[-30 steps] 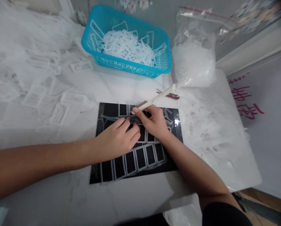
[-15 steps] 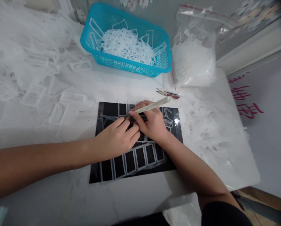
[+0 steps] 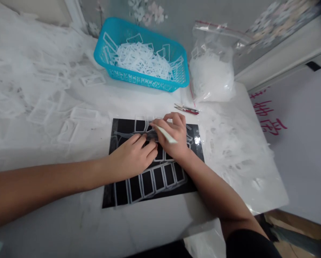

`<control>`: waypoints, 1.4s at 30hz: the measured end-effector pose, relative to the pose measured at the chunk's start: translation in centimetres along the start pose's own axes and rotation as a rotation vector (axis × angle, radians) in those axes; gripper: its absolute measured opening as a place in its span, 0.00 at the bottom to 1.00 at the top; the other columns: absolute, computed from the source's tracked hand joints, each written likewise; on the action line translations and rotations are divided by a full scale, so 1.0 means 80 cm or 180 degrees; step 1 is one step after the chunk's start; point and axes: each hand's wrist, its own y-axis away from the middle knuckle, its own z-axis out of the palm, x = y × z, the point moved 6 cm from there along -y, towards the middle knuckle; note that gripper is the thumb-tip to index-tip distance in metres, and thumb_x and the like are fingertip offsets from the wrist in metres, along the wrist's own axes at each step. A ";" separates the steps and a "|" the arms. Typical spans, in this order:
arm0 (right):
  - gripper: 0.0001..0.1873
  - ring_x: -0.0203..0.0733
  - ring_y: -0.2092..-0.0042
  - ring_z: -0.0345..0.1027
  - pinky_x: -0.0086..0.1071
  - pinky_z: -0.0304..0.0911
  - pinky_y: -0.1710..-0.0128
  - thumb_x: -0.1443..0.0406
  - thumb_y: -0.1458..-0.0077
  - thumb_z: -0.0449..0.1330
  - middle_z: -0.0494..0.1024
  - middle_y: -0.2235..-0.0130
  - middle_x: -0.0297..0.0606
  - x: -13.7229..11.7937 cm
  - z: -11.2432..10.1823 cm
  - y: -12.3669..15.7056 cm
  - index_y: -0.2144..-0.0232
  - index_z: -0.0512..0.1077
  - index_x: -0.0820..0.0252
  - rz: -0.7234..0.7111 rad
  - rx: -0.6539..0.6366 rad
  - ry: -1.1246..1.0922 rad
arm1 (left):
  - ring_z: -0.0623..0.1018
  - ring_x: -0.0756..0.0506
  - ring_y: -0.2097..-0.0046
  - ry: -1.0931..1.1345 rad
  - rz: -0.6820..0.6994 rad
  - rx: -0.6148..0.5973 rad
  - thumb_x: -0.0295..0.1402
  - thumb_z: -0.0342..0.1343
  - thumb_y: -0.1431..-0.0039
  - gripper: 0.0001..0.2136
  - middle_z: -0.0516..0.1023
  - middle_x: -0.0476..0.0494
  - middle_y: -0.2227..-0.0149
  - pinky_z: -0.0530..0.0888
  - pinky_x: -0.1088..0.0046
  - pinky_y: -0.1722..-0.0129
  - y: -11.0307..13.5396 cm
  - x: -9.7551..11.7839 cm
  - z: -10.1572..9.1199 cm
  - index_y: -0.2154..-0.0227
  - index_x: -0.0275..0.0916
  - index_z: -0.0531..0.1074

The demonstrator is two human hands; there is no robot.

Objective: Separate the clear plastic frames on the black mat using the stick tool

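A black mat point(image 3: 128, 197) lies on the white table, with a translucent sheet of joined rectangular frames point(image 3: 155, 179) spread over it. My left hand point(image 3: 132, 157) rests on that sheet with its fingers curled and pressing down near the mat's upper middle. My right hand point(image 3: 173, 138) is closed round a thin white stick-like tool point(image 3: 166, 135), whose tip meets the sheet just beside my left fingertips.
A blue basket point(image 3: 117, 73) of loose white frames stands at the back. A clear zip bag point(image 3: 211, 71) of white scraps sits to its right. Small red-handled snips point(image 3: 186, 108) lie beyond the mat. Loose frames and scraps cover the table's left and right sides.
The tool's free end swung down from pointing up and right to pointing toward me. My right hand turned with it. My left hand stayed in place. The view shifted slightly.
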 end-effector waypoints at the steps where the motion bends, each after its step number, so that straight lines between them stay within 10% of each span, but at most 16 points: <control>1: 0.07 0.44 0.56 0.68 0.43 0.56 0.47 0.68 0.37 0.57 0.80 0.68 0.32 0.009 0.000 -0.001 0.61 0.75 0.52 0.0145 0.0057 0.0068 | 0.78 0.36 0.55 0.0028 -0.0013 -0.0017 0.29 0.53 0.36 0.09 0.79 0.38 0.57 0.73 0.60 0.58 0.001 0.000 0.002 0.58 0.33 0.76; 15: 0.16 0.48 0.59 0.73 0.39 0.66 0.64 0.55 0.34 0.51 0.79 0.63 0.42 0.154 -0.114 0.046 0.61 0.74 0.57 0.1978 0.1341 0.0092 | 0.76 0.39 0.52 0.0337 -0.0036 0.0021 0.34 0.48 0.31 0.12 0.79 0.37 0.55 0.70 0.61 0.55 0.000 -0.007 0.010 0.59 0.34 0.76; 21: 0.18 0.47 0.55 0.71 0.41 0.63 0.55 0.58 0.32 0.50 0.80 0.59 0.43 0.157 -0.100 0.065 0.66 0.75 0.59 0.1764 0.1061 0.0628 | 0.76 0.40 0.54 0.0351 0.0035 0.0065 0.34 0.47 0.31 0.13 0.79 0.37 0.56 0.69 0.61 0.55 -0.001 -0.006 0.013 0.60 0.33 0.76; 27: 0.17 0.48 0.57 0.68 0.41 0.57 0.55 0.58 0.34 0.52 0.79 0.66 0.46 0.192 -0.071 0.013 0.64 0.76 0.61 0.1646 0.0934 0.0907 | 0.74 0.41 0.60 0.0403 0.0054 -0.0135 0.35 0.45 0.30 0.15 0.78 0.38 0.61 0.66 0.62 0.59 -0.004 -0.006 0.014 0.61 0.34 0.76; 33: 0.17 0.48 0.57 0.65 0.41 0.53 0.55 0.59 0.34 0.50 0.74 0.70 0.43 0.206 -0.098 -0.048 0.60 0.76 0.61 0.1457 0.0929 0.1249 | 0.72 0.42 0.61 0.0474 -0.0040 -0.0152 0.37 0.46 0.31 0.15 0.76 0.39 0.63 0.65 0.62 0.59 -0.006 -0.013 0.015 0.63 0.35 0.76; 42: 0.15 0.49 0.56 0.65 0.41 0.54 0.54 0.59 0.35 0.51 0.75 0.70 0.43 0.213 -0.138 -0.049 0.63 0.75 0.60 0.1499 0.1117 0.1285 | 0.73 0.41 0.58 0.0805 -0.0150 -0.0088 0.36 0.48 0.33 0.13 0.76 0.39 0.61 0.68 0.61 0.56 -0.006 -0.019 0.021 0.63 0.36 0.76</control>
